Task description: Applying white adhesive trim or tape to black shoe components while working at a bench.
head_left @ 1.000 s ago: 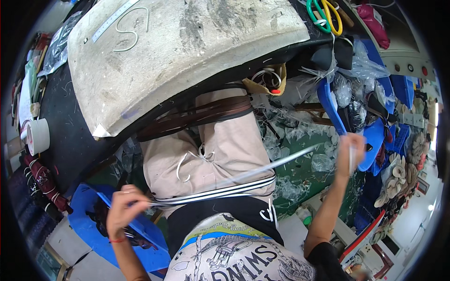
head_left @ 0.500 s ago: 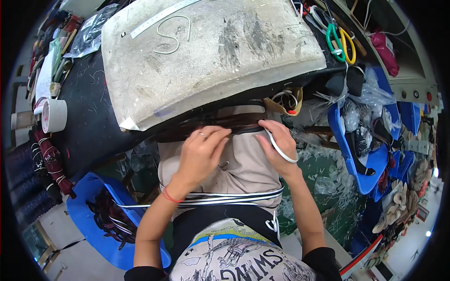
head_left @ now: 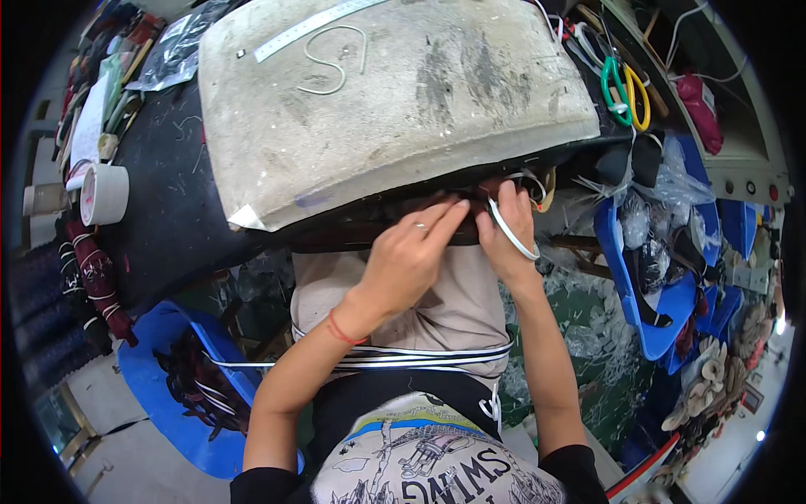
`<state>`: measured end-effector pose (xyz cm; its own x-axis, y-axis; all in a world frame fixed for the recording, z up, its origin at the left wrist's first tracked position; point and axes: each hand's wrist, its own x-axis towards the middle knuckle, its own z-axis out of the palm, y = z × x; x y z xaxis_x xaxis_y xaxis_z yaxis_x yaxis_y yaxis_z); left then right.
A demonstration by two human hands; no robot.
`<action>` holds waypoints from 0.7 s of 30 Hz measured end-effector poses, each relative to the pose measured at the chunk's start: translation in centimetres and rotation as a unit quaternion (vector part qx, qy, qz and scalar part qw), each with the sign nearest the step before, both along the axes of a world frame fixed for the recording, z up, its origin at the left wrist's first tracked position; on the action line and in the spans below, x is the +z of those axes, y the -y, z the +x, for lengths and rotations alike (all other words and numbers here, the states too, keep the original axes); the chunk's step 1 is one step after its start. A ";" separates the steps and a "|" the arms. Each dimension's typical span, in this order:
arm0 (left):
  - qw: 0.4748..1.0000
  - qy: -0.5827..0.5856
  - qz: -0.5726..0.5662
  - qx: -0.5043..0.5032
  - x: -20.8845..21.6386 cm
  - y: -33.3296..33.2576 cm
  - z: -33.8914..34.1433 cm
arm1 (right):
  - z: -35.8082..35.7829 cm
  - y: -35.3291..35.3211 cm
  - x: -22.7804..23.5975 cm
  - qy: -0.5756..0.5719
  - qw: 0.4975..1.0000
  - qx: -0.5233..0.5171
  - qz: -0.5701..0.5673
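Observation:
Strips of dark brown material [head_left: 344,234] lie across my lap, just under the table's front edge. My left hand [head_left: 407,259] rests over them, its fingers stretched toward the right and nearly meeting my other hand. Close beside it, my right hand [head_left: 510,244] has thumb and fingers bent around the right end of the dark material, where the fingertips partly hide it. A narrow white band [head_left: 510,228] passes between that thumb and the fingers and curves back over the hand. Black-and-white striped cord [head_left: 403,363] crosses my lap in several lines.
A stained, pale padded board [head_left: 378,134] covers much of the black table, with a ruler [head_left: 311,32] and bent wire [head_left: 342,63] on it. Green-and-yellow-handled scissors [head_left: 625,92] lie at right. Blue bins [head_left: 151,403] stand on both sides. A white tape roll [head_left: 105,195] sits left.
Both hands have moved up toward the table's edge, the left one also to the right, closer to the other. The left fingers have straightened from a pinch. The view has shifted slightly.

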<state>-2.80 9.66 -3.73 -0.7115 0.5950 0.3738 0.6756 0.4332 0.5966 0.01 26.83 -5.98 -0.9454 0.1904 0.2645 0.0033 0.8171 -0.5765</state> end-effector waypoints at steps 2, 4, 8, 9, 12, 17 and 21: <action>1.000 0.026 -0.008 -0.013 0.4 -1.2 -0.3 | -0.1 -0.6 0.3 0.009 1.000 0.017 -0.002; 0.999 0.039 0.002 -0.006 0.7 -1.5 -0.5 | 0.5 -0.7 1.4 -0.007 0.990 0.100 -0.099; 0.977 0.172 0.013 -0.125 2.9 0.5 -1.9 | 4.5 0.1 6.2 0.062 0.918 0.067 -0.385; 0.973 0.191 0.066 -0.112 3.8 1.4 -1.8 | 4.8 0.0 7.0 0.061 0.918 0.065 -0.386; 0.932 0.354 0.024 -0.076 7.7 5.2 -2.1 | 5.5 -1.1 8.0 0.081 0.919 0.060 -0.381; 0.946 0.310 -0.053 -0.078 8.6 9.0 -2.3 | 6.1 -1.7 8.7 0.167 0.919 0.088 -0.345; 0.926 0.369 -0.084 -0.005 9.3 16.3 -3.2 | 6.8 -5.7 9.1 0.152 0.934 0.007 -0.324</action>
